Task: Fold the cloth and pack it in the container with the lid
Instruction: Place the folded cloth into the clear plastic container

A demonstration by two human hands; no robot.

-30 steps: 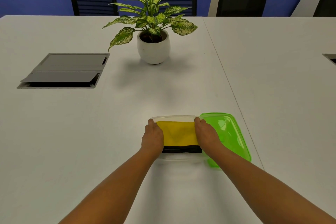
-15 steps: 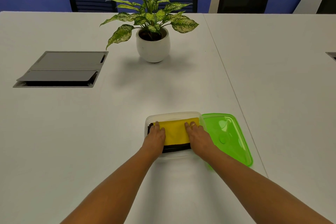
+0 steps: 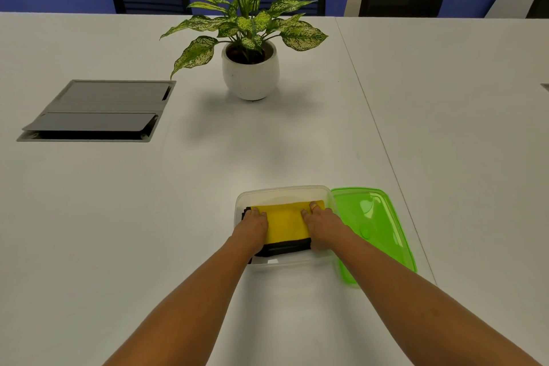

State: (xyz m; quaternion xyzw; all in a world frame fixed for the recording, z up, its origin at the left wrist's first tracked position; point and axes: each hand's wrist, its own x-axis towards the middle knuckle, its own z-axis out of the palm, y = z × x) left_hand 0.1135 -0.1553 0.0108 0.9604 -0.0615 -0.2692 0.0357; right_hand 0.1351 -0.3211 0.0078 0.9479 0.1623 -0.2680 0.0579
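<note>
Cloth (image 3: 285,224) lies crosswise in container (image 3: 283,192) — hands flat.

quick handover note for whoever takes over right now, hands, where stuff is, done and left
Left hand: flat, palm down on the left end of the cloth.
Right hand: flat on its right end.
Cloth: folded, yellow over black, inside the container.
Lid: off, on the table against the container's right side.
Done: folding, cloth in.
Left: lift hands, fit the lid.
</note>
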